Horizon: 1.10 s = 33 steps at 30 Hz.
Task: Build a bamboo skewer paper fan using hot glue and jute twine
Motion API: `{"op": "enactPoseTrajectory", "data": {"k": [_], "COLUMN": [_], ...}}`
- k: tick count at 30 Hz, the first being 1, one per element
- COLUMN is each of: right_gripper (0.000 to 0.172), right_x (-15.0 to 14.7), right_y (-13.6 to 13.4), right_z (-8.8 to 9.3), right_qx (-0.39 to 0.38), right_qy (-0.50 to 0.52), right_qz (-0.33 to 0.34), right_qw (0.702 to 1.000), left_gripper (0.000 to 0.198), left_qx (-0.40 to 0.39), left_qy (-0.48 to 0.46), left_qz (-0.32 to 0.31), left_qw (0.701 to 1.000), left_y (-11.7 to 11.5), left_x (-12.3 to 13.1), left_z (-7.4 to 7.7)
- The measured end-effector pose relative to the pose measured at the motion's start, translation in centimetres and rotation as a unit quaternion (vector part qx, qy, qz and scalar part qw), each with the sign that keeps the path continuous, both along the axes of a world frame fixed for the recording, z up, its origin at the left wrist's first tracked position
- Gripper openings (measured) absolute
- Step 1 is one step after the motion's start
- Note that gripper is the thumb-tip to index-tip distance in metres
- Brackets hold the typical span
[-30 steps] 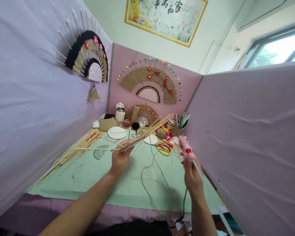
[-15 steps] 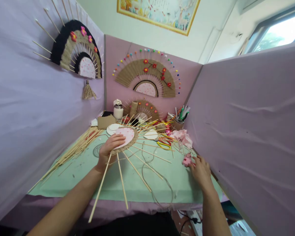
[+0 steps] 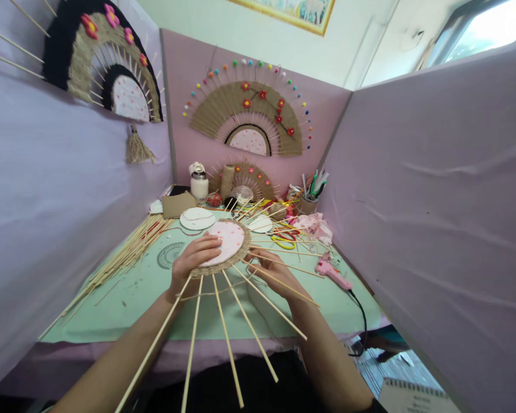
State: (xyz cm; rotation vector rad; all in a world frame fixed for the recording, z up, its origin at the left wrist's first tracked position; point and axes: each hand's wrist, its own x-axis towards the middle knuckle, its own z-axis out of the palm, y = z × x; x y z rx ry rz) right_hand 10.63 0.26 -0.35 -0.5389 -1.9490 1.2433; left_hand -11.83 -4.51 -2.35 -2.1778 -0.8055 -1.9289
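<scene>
The glue gun (image 3: 334, 274) now lies released; I judge the right hand (image 3: 277, 276) free for the twine (image 3: 208, 293), its pinch I cannot tell. The left hand (image 3: 192, 259) grasps the disc (image 3: 231, 240).

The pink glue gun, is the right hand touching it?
Apart. The head view shows the pink glue gun lying on the table, with green cloth visible between it and the right hand.

Glue gun (image 3: 333, 273) R of disc (image 3: 230, 246), prob. yarn (image 3: 214, 199) behind
</scene>
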Motion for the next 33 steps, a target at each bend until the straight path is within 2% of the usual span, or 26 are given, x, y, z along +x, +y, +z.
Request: {"op": "enactPoseTrajectory", "data": {"k": [2,5,7,11,15,19,29,33], "right_gripper": [0.026,0.028,0.027,0.025,0.02,0.016,0.024,0.023], "right_x": [0.3,1.5,2.3,3.0,2.6,2.0,1.7,2.9], "right_y": [-0.2,-0.3,-0.2,0.1,0.0,-0.2,-0.3,0.2], "right_z": [0.0,-0.1,-0.2,-0.3,-0.3,-0.1,0.1,0.4], "right_qx": [-0.069,-0.19,-0.232,-0.21,-0.204,-0.212,-0.25,-0.259], "right_qy": [0.002,0.068,0.113,0.136,0.158,0.186,0.2,0.163], "right_qz": [0.011,0.01,-0.001,-0.049,-0.089,-0.094,-0.137,-0.105], "right_qw": [0.998,0.979,0.966,0.967,0.962,0.955,0.937,0.946], "left_gripper": [0.022,0.023,0.023,0.024,0.024,0.024,0.024,0.024], "left_qx": [0.003,0.009,0.012,0.016,0.007,0.01,0.006,0.005], "left_qy": [-0.005,-0.009,-0.01,0.003,0.014,0.012,0.025,0.021], "left_qz": [-0.001,-0.002,-0.002,-0.009,-0.007,-0.006,-0.005,0.01], "left_qw": [1.0,1.0,1.0,1.0,1.0,1.0,1.0,1.0], "left_y": [0.0,-0.1,0.0,0.0,0.0,0.0,-0.3,-0.1], "left_x": [0.0,0.0,0.1,0.1,0.1,0.0,0.1,-0.3], "left_z": [0.0,0.2,0.2,0.2,0.1,0.0,0.3,0.0]}}
